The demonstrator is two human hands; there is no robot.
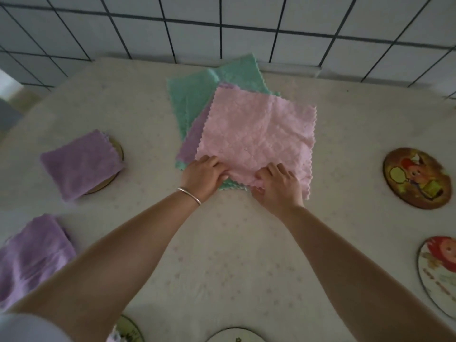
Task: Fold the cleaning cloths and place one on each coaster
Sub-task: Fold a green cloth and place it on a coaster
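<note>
A pink cloth [256, 134] lies unfolded on top of a stack at the table's far middle, over a purple cloth [195, 139] and green cloths [197, 95]. My left hand [202, 178] and my right hand [278, 186] both pinch the pink cloth's near edge. A folded purple cloth [79, 164] rests on a round coaster [118, 149] at the left. Another folded purple cloth [32, 255] lies at the near left; what is under it is hidden. Two bare picture coasters sit at the right, one farther [417, 178] and one nearer [436, 275].
More round coasters peek in at the bottom edge, one at the near left [128, 329] and one at the near middle [234, 335]. The table wears a pale patterned tablecloth [222, 255]. A white tiled wall [222, 25] rises right behind the stack.
</note>
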